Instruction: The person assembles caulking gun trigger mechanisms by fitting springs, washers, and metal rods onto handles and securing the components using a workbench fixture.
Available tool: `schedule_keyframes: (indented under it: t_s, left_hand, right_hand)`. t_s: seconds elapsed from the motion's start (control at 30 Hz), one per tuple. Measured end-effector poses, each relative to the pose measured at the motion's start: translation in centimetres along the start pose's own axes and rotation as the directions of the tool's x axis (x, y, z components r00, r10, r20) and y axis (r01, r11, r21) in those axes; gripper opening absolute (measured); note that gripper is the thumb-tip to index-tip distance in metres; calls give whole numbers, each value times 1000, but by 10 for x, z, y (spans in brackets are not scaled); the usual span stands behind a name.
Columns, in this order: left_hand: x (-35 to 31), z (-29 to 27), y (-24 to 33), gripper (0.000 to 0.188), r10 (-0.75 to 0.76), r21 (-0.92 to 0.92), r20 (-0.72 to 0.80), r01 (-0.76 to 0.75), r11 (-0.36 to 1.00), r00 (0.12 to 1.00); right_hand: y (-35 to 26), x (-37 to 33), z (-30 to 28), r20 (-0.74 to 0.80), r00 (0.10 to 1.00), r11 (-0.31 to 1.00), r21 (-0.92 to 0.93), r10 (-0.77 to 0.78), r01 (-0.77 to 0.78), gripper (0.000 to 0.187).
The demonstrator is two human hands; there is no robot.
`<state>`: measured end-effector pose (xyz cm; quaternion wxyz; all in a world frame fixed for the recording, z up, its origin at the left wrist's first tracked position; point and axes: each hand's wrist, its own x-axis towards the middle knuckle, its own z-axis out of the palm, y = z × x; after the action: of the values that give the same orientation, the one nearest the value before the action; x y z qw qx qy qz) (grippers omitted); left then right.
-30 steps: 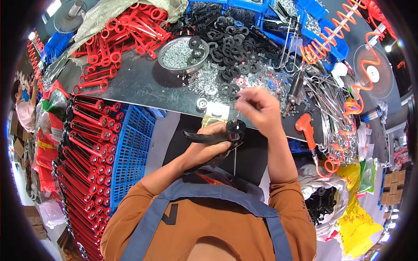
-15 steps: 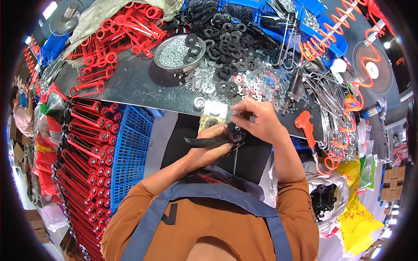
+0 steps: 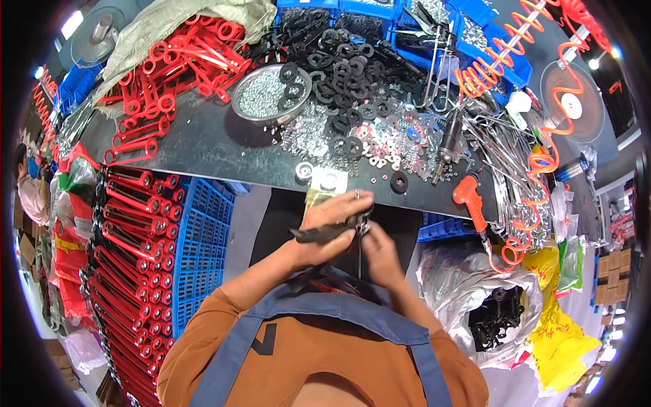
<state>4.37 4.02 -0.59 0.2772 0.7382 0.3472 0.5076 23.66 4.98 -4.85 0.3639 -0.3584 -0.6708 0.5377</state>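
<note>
In front of my chest, my left hand [image 3: 329, 230] is closed around a black plastic part [image 3: 319, 234] with a flat arm that juts out to the left. A thin metal rod [image 3: 359, 261] hangs below this part. My right hand [image 3: 384, 256] is just right of the rod, its fingertips drawn together against the part's underside. What those fingertips pinch is hidden. Beyond my left hand, a small fixture with a pale top plate [image 3: 329, 179] sits at the bench edge, beside a silver ring-shaped piece [image 3: 304, 171]. A black ring [image 3: 399, 182] lies on the bench to the right.
A metal bowl of small hardware [image 3: 271, 95] stands among black rings [image 3: 349, 74] and loose washers [image 3: 383, 146]. Red handles [image 3: 196, 57] are heaped back left, with more stacked [image 3: 135, 251] beside a blue crate [image 3: 207, 237]. An orange air tool [image 3: 469, 200] and metal rods [image 3: 512, 173] lie right.
My right hand has dropped from above the part to below it, uncovering the black ring on the bench. My left hand still grips the part, its fingers now more stretched out over it.
</note>
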Motion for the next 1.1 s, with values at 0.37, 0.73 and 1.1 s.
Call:
schedule_keyframes:
  t_s: [0.37,0.73,1.1]
  left_hand:
    - [38,-41,4,99,-31,-613,-256,-137,778,966]
    - [-56,-54,-30,36,-612,-538,-296,401,742,733]
    - [-51,-79,-35,23,-700,-383,-324,588,712,637]
  right_hand:
    - [-75,113,-58,-583,799,965,263,149,12,46]
    - [-4,505,-206,-777,389,830,-556,-495,-53,50]
    - [12,475,-211,-631,556,545,-767,-541,-340,71]
